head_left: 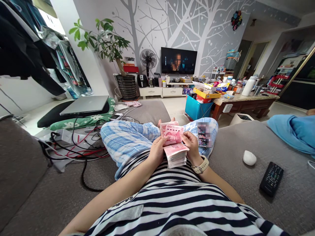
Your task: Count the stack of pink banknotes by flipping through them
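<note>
A thick stack of pink 100-yuan banknotes (176, 155) rests in my lap, gripped from below by my left hand (157, 151). My right hand (191, 146), with a pale watch (200, 165) on its wrist, pinches the edge of a few notes (172, 132) fanned upward from the stack. Both hands are close together above my crossed legs in blue plaid trousers (128, 139). A phone (204, 135) with a pixelated back lies against my right knee, just beyond my right hand.
I sit on a grey sofa (228, 170) with a black remote control (272, 178), a white oval object (249, 157) and a blue cloth (292, 132) to the right. A laptop (85, 105) and tangled cables (76, 147) lie to the left.
</note>
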Motion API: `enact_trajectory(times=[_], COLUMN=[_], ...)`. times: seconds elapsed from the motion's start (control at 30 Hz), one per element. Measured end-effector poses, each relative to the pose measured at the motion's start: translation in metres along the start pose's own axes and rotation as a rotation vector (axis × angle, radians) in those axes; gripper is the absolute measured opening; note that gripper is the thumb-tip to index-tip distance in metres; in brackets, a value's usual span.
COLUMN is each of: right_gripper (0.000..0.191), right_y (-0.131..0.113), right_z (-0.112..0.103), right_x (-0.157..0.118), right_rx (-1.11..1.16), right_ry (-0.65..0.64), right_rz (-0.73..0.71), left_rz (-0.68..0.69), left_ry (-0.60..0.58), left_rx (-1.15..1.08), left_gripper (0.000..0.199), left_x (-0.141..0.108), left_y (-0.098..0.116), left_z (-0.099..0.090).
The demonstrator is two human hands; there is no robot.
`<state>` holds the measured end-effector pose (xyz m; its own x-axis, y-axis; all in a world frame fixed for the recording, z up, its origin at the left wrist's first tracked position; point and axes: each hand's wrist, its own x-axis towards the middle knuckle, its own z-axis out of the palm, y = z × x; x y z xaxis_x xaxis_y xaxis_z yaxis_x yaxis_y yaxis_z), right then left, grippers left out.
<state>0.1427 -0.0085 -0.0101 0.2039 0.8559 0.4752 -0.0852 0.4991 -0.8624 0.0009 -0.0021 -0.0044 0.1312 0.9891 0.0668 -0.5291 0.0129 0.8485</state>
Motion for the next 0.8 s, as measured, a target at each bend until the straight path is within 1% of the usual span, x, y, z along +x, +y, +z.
enact_trajectory(times=[0.13,0.3,0.43,0.53,0.63,0.8], right_gripper=[0.029,0.030,0.028,0.028,0.027,0.025], right_y=[0.0017,0.0027,0.0007,-0.0014,-0.0024,-0.0030], right_z=[0.0002,0.0003,-0.0001,-0.0002,-0.0002,-0.0004], right_x=[0.0009,0.0010,0.0000,-0.0011,-0.0019,-0.0028], right_rx=[-0.010,-0.028,-0.055,-0.077,-0.069,-0.043], right_ry=[0.009,0.016,0.014,0.010,0.002,-0.006], right_rz=[0.005,0.005,-0.034,-0.053,-0.059,-0.070], left_rz=[0.012,0.068,0.053,0.041,0.047,0.095], left_ry=[0.005,0.073,0.091,0.107,0.113,0.101], left_rx=[-0.015,-0.007,-0.033,-0.053,-0.037,0.041], left_gripper=[0.014,0.020,0.028,0.030,0.028,0.016], left_x=[0.0006,0.0030,0.0042,0.0056,0.0080,0.0082], left_y=[-0.0001,0.0002,0.0003,-0.0006,-0.0022,-0.0004], left_z=[-0.0004,-0.0003,0.0006,0.0001,-0.0017,-0.0021])
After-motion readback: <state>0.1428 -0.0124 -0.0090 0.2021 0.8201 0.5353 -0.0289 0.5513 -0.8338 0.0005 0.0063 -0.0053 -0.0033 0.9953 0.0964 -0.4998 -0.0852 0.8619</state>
